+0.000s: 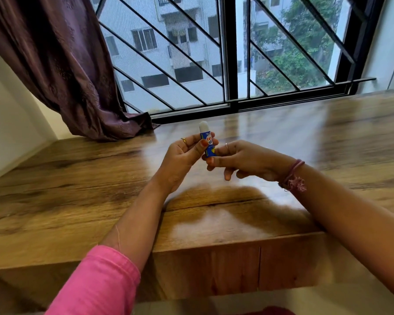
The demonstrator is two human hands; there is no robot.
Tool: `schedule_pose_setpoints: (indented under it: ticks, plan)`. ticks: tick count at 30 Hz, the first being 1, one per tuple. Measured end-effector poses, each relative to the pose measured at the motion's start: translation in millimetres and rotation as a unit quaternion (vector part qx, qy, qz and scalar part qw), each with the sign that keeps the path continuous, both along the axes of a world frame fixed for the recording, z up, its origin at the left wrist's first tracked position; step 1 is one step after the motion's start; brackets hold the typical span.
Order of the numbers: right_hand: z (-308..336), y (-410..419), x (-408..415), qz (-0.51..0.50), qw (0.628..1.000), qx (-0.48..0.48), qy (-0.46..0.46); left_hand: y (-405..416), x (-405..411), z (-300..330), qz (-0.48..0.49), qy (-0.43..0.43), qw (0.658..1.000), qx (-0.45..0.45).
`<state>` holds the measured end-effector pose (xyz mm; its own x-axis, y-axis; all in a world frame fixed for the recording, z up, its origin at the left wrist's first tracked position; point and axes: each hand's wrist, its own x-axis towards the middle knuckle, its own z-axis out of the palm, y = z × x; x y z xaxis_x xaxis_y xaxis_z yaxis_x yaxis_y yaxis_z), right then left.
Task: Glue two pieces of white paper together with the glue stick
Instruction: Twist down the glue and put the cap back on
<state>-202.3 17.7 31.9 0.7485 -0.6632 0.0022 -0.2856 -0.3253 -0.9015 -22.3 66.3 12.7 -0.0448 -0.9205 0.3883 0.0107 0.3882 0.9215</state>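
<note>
A small blue glue stick (208,140) with a white top stands upright above the wooden table (77,178), held between both hands. My left hand (187,155) grips its upper body with thumb and fingers. My right hand (234,159) pinches its lower end between thumb and forefinger. No white paper is in view.
A purple curtain (66,64) hangs at the back left, and its hem lies on the table. A barred window (230,53) runs along the table's far edge. A drawer front (237,267) sits under the near edge.
</note>
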Motion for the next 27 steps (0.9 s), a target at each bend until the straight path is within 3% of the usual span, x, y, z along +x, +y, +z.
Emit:
schedule_pose_setpoints:
  ticks: [10,12,17,24,27]
  plan:
    - [-14,1,13,-0.135,0.981,-0.136,-0.039,0,-6,0,0.004,-0.004,1.000,0.008]
    - [-14,2,13,-0.118,0.982,-0.146,-0.032,1,-6,0,0.001,-0.002,1.000,0.009]
    - [-8,-2,7,-0.021,0.999,-0.043,-0.006,3,-1,1,0.012,-0.004,1.000,0.001]
    - [-13,0,11,-0.106,0.987,-0.114,-0.043,3,-6,2,0.018,-0.020,1.000,0.009]
    - [-14,-1,14,-0.132,0.976,-0.175,-0.006,2,-6,2,0.014,-0.022,1.000,0.011]
